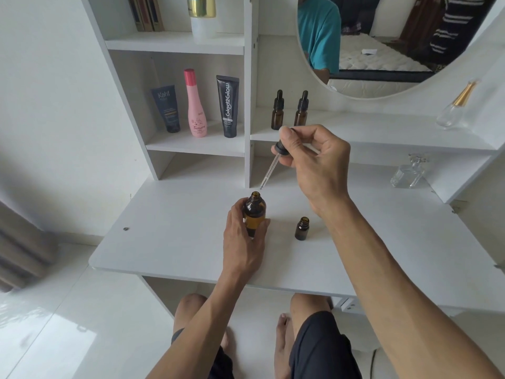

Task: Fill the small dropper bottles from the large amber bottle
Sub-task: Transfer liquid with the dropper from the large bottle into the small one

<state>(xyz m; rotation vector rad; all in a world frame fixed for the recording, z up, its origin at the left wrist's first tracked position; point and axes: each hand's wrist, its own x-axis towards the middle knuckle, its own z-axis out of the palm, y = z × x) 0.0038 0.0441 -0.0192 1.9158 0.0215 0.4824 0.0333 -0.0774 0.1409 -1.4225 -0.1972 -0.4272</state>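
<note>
Your left hand (pixel 243 242) grips the large amber bottle (pixel 254 214); right hand (pixel 314 162) pinches the dropper (pixel 274 162) just above-far; open small bottle (pixel 302 228) right.

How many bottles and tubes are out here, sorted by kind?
Large amber bottle, open, held: 1
Small amber bottles: 3 (one open on the desk, two capped on the shelf)
Dark tubes: 2
Pink bottle: 1
Clear glass bottles: 2
Gold-capped bottle, top shelf: 1
Total: 10
</note>
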